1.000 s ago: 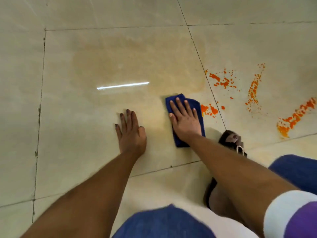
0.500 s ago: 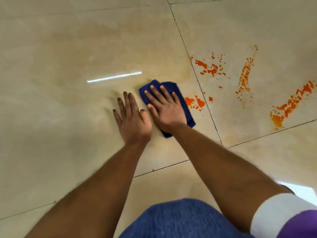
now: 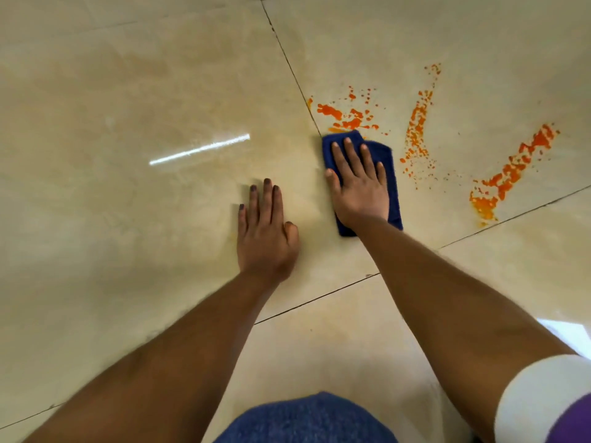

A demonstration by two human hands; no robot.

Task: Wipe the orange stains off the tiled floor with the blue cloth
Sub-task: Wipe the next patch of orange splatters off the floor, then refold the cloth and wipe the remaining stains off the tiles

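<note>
The right hand (image 3: 359, 190), fingers straight and spread, presses the folded dark blue cloth (image 3: 391, 174) against the beige tiled floor (image 3: 128, 219) beside splattered orange stains (image 3: 348, 118), while the left hand (image 3: 265, 238) rests flat, fingers together.

Right hand (image 3: 359, 187) flat on cloth (image 3: 391, 174) on the floor (image 3: 128, 91), stains (image 3: 415, 129) beyond and right; left hand (image 3: 265, 235) beside it.

Folded blue cloth (image 3: 390, 174) flat on beige tiled floor (image 3: 128, 219), orange stains (image 3: 348, 118) seemingly touching its far edge

R hand (image 3: 359, 190) flat on blue cloth (image 3: 392, 187), cloth edge touching orange stains (image 3: 347, 118); L hand (image 3: 265, 231) flat on tiled floor (image 3: 128, 219).
</note>
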